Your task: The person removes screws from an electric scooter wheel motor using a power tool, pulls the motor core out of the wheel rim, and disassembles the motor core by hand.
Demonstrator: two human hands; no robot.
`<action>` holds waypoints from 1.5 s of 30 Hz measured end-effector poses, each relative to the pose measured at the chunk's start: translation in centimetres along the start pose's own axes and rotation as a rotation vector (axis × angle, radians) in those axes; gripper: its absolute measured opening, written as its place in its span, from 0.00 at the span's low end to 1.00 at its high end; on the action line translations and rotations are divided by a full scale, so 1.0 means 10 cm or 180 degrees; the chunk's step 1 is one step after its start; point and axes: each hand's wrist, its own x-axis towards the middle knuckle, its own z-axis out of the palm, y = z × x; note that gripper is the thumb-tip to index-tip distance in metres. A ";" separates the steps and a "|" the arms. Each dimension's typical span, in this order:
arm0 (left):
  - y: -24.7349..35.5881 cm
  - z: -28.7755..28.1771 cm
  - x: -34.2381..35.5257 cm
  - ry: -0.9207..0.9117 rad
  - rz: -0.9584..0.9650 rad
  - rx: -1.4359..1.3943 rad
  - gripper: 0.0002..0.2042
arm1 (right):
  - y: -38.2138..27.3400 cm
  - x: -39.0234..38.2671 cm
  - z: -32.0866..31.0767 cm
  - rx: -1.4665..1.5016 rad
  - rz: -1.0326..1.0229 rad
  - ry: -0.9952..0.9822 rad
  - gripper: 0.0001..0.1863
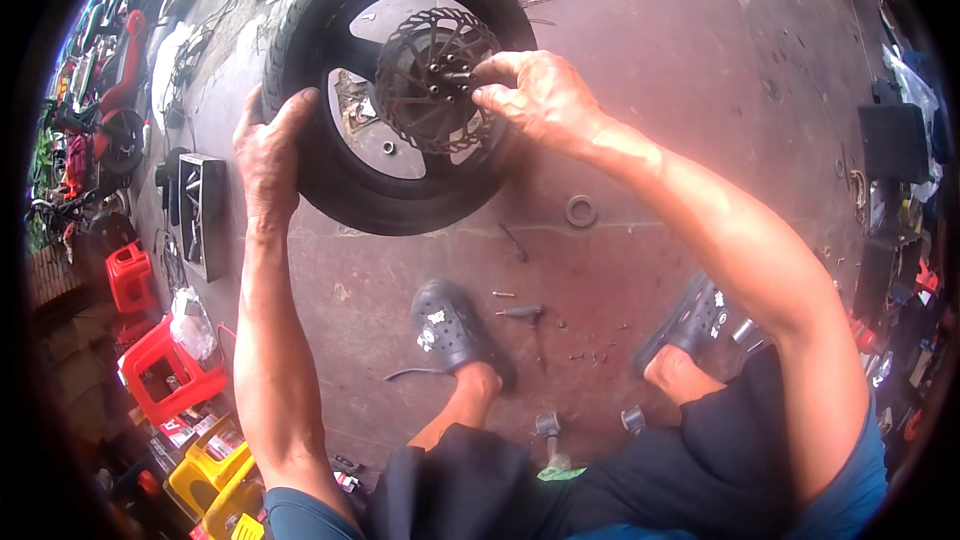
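Found wheel (pixel 408 90) at upper centre of frame, with axle (pixel 458 75) pointing right toward nearer right hand (pixel 545 100), thumb and forefinger almost together at its tip; couldn't tell if gripping. Saw left hand (pixel 270 155) half-curled, holding left edge of tyre (pixel 390 210).

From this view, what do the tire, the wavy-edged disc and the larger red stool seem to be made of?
Tire: most likely rubber, matte black, with tread blocks at its edge.
Disc: probably metal, dull and dark, thin with many cutouts.
Larger red stool: apparently moulded plastic, smooth, one even colour with rounded edges.
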 end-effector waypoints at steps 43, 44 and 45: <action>0.22 0.13 0.05 -0.0037 -0.0073 0.0282 0.27 | 0.09 0.10 0.03 0.0369 -0.0028 0.0273 0.23; 0.16 0.05 0.09 -0.0061 -0.0070 0.0287 0.27 | 0.07 0.10 0.00 0.0241 -0.0167 0.0209 0.23; 0.06 -0.03 0.14 0.0022 -0.0159 0.0246 0.31 | 0.01 0.08 -0.07 0.0530 0.0133 0.0115 0.23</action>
